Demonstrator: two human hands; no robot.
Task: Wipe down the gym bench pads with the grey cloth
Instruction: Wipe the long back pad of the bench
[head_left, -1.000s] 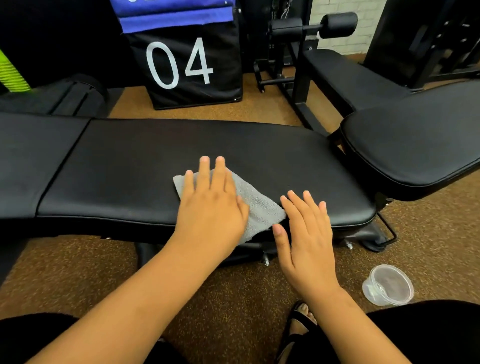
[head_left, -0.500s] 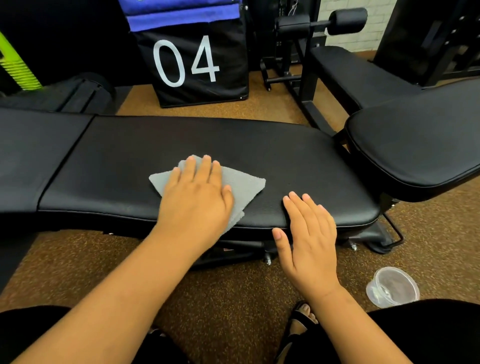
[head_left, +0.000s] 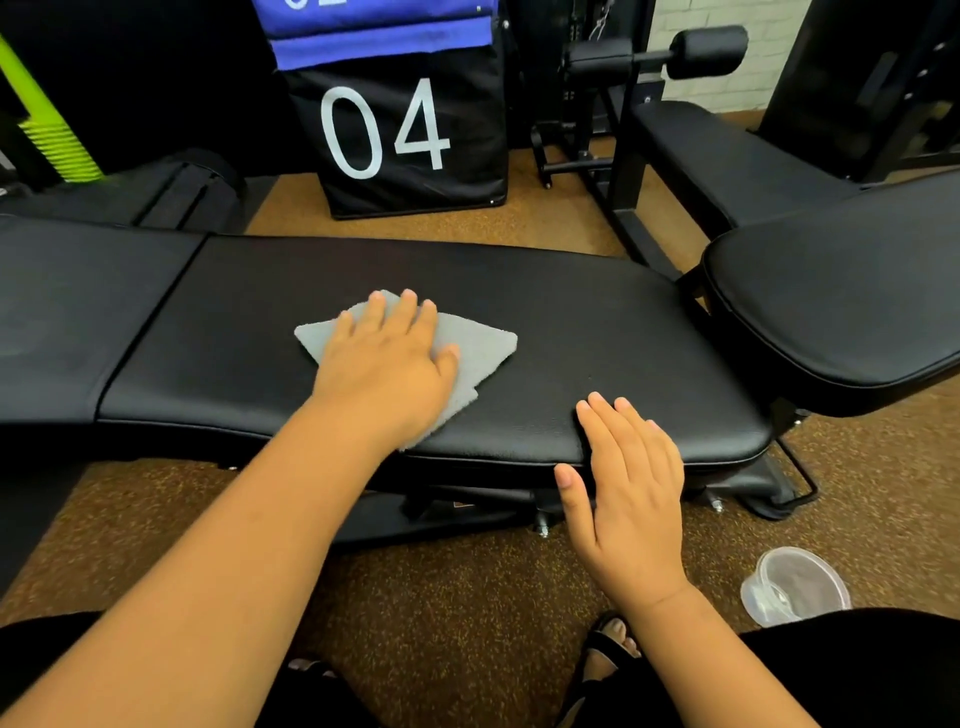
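Cloth has slid leftward along the long pad vs a sec ago, your left hand carrying it, so it now sits well clear of your right hand instead of just beside it. That means the stretch of pad between the hands looks covered, and the sweep is heading toward the seam w/ the next pad off to your left hand's outer side. That pad, and the rounded one beyond your right hand, I'd judge not done yet.

Left hand: flat, fingers together, palm pressing down on the cloth, not gripping it. Right hand: open and flat, fingers on the near edge of the pad, thumb hanging over the side, holding nothing, prob. just bracing.

Materials: cloth is grey, fuzzy terry-like, folded into a rough diamond, corners poking out past your fingertips and thumb side. Pads are black vinyl, faintly grained, slightly glossy, w/ piped rounded edges. Can't tell if the surface is damp; glare's too dull. Floor is speckled brown rubber; a clear plastic cup lies tipped there, near your right wrist.
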